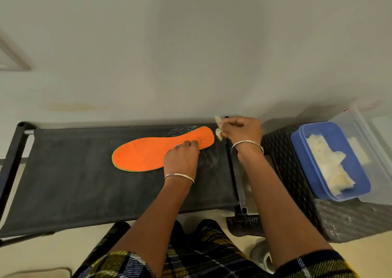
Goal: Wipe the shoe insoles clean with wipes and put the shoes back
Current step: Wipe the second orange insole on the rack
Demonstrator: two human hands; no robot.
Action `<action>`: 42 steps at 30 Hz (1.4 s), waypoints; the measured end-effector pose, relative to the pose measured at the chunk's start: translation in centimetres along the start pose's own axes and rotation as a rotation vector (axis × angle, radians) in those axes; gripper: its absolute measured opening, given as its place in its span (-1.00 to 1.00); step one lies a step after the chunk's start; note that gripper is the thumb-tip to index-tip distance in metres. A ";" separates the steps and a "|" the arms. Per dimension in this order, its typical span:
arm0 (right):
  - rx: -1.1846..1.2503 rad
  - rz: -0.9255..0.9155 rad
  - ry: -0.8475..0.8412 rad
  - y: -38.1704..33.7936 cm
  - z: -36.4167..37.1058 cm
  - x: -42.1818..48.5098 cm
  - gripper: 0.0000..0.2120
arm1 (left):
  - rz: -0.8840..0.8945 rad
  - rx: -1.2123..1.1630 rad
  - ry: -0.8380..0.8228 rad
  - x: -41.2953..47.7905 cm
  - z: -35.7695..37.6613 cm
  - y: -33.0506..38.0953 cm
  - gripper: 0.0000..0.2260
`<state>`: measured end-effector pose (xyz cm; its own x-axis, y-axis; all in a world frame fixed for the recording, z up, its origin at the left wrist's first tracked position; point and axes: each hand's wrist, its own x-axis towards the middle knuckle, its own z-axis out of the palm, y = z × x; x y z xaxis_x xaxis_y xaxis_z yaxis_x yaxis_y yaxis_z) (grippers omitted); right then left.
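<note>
Under the left hand (pixel 181 159), fingertips pressing without gripping, lay orange insole (pixel 144 156) on black surface (pixel 74 182); right hand (pixel 244 131), just past its heel, pinched crumpled wipe (pixel 219 134).

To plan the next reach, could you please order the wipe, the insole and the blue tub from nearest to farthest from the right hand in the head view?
1. Wipe: pinched in the right hand.
2. Insole: just left, under the left hand.
3. Blue tub: farther off to the right.
</note>
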<state>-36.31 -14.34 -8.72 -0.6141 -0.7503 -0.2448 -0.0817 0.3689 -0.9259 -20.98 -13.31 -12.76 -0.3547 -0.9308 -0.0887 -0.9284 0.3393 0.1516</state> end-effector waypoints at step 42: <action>-0.968 -0.387 -0.527 2.2 4.5 0.4 -0.90 | -0.038 -0.062 0.065 -2.6 2.6 -0.3 -0.77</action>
<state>-33.18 -16.30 -12.16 -0.0337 -0.9550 -0.2945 -0.8959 0.1595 -0.4146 -20.07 -10.70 -15.12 -0.3095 -0.9504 -0.0318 -0.9316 0.2963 0.2105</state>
